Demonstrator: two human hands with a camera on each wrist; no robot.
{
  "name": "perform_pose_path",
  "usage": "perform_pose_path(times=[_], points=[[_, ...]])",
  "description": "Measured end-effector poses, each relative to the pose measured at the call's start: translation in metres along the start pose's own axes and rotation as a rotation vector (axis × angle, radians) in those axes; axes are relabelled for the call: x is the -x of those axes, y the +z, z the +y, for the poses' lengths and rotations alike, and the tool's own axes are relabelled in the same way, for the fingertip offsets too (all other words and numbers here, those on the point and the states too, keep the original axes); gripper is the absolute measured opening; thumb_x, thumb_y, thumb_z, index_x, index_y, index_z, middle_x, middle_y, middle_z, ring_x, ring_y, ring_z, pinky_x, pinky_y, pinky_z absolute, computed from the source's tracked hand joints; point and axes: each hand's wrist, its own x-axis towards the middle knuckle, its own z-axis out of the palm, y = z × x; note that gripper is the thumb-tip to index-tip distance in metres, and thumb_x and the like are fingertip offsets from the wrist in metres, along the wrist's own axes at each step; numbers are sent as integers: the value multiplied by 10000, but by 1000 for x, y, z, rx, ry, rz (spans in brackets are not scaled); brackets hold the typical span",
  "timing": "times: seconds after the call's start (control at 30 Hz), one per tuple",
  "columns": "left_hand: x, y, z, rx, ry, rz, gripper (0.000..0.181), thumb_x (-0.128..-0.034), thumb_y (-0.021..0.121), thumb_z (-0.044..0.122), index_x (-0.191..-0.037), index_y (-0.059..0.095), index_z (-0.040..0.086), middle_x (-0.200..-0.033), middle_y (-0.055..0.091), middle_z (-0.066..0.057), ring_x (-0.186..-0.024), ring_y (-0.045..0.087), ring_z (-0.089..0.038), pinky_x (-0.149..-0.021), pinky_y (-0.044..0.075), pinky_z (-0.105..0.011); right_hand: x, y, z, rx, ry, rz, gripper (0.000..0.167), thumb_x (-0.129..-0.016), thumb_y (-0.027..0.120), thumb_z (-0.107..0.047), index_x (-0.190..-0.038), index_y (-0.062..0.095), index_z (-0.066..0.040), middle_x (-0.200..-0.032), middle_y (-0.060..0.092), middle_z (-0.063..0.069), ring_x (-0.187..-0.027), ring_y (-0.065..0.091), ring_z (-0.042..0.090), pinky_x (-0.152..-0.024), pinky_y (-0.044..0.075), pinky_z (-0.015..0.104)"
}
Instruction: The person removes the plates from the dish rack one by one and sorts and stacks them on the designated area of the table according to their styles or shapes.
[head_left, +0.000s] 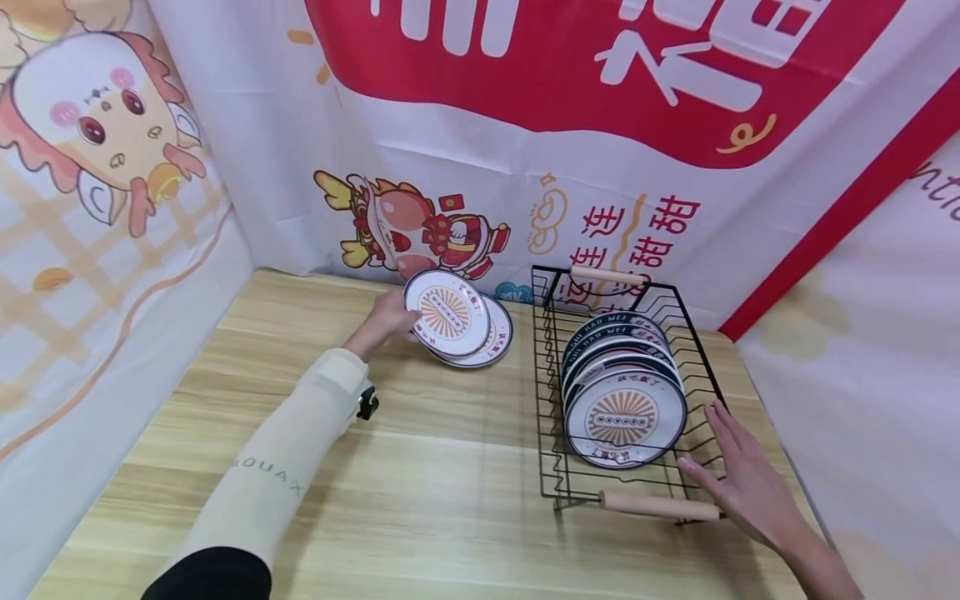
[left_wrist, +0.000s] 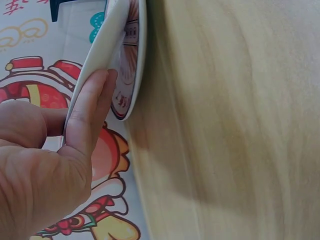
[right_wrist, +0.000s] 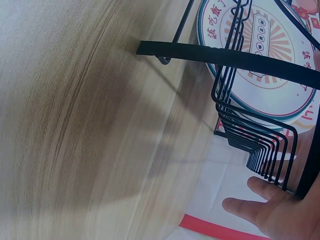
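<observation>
At the back of the table my left hand (head_left: 390, 317) pinches the rim of a white plate (head_left: 452, 310) with an orange sunburst print. This plate is tilted over a similar plate (head_left: 497, 340) beneath it. In the left wrist view a gap parts the held plate (left_wrist: 90, 62) from the lower plate (left_wrist: 134, 70) near the fingers. On the right stands a black wire dish rack (head_left: 542, 417), where several plates (head_left: 626, 421) lean in a row. My right hand (head_left: 753, 487) is at the rack's front right side, fingers extended; in the right wrist view they lie along the wires (right_wrist: 260, 162).
Light wooden handles (head_left: 660, 505) cross the rack's two ends. Behind the wooden table (head_left: 450, 500) hangs a printed cloth (head_left: 420, 125), close to the plates and the rack's far end. More cloth stands at both sides.
</observation>
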Motion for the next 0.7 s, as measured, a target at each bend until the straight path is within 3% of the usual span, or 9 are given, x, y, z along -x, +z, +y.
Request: perform_pose_path(times=[0.3, 0.57, 0.7], points=[[-11, 7, -5, -29, -74, -13, 404, -1027, 587, -3, -1404, 513, -127, -1094, 656, -245, -737, 659, -193, -712, 654, -328, 1, 1, -1, -1, 5, -1, 968, -993, 695, -492, -1697, 169, -87, -1741, 180, 225, -1463, 326, 593, -914, 408, 845], [-7, 11, -8, -134, -19, -14, 392, -1032, 596, 34, -1381, 537, -135, -1125, 658, -269, -713, 676, -198, -714, 654, -343, 1, 1, -1, -5, 3, -2, 969, -995, 695, -485, -1698, 161, -86, -1742, 177, 223, -1468, 319, 593, -915, 407, 846], [0, 11, -5, -211, -36, -31, 295, -1052, 608, 91, -1269, 596, -110, -989, 688, -216, -689, 715, -225, -726, 652, -366, 0, 0, -1, 0, -2, -1, 969, -997, 692, -485, -1696, 161, -77, -1742, 175, 225, -1472, 315, 591, -928, 402, 844]])
